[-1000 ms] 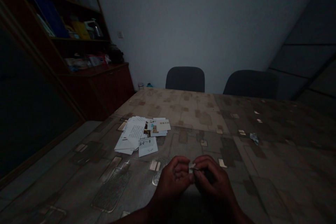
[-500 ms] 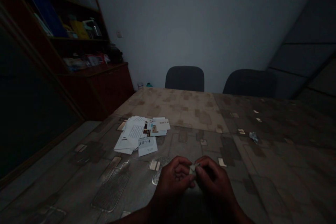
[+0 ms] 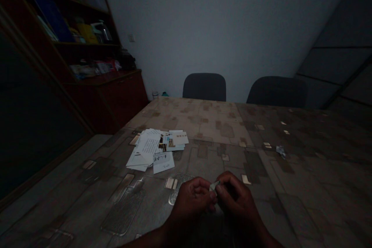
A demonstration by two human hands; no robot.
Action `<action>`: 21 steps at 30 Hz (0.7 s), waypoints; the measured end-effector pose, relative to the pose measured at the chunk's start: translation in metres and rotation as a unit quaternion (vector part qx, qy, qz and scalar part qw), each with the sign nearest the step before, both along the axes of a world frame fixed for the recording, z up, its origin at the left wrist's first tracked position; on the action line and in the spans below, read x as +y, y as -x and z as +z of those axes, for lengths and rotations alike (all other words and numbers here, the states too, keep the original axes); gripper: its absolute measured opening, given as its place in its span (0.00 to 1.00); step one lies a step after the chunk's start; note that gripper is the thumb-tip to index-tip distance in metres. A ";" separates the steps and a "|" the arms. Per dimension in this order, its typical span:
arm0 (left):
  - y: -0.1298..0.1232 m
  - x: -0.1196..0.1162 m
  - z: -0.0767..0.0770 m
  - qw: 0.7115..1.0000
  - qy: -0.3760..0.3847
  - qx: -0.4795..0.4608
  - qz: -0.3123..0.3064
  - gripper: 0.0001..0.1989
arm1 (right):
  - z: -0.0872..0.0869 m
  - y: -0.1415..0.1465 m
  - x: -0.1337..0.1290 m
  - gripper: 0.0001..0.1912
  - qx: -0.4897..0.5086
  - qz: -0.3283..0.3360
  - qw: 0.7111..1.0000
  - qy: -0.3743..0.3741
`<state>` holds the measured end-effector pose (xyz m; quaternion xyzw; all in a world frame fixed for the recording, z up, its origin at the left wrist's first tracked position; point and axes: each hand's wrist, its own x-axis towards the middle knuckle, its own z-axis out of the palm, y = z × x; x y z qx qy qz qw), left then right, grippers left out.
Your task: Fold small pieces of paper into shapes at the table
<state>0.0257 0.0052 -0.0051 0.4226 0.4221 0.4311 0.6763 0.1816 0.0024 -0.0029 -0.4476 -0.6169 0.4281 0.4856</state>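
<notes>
A small pale piece of folded paper point(image 3: 214, 186) is pinched between the fingertips of both hands, just above the near part of the table. My left hand point(image 3: 194, 197) grips its left side with thumb and fingers curled. On the other side, the thumb and forefinger of my right hand point(image 3: 236, 193) close on its right edge. Fingers cover most of the paper, and the dim light hides its folds. Beyond my left hand lies a loose pile of printed and handwritten paper sheets and cards point(image 3: 151, 147).
The table point(image 3: 200, 112) has a patterned cover. A crumpled scrap point(image 3: 280, 151) lies on its right side. Two dark chairs point(image 3: 204, 86) stand at the far edge. A wooden cabinet point(image 3: 116, 93) with filled shelves is at the left.
The fingers have shifted slightly around the small paper, and its upper edge now tilts up toward the right. The pile and the scrap have stayed in place.
</notes>
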 end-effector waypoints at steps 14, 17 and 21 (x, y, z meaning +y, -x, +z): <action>0.001 -0.002 0.002 1.000 -0.021 0.013 0.017 0.16 | 0.009 -0.006 0.006 0.09 -0.018 0.024 0.997 -0.073; 0.000 -0.001 0.004 1.000 -0.018 0.016 0.018 0.17 | 0.008 -0.006 0.006 0.08 -0.025 0.019 0.996 -0.081; 0.001 -0.002 0.001 0.999 -0.030 0.028 0.016 0.16 | 0.007 -0.006 0.004 0.08 -0.051 0.012 0.995 -0.083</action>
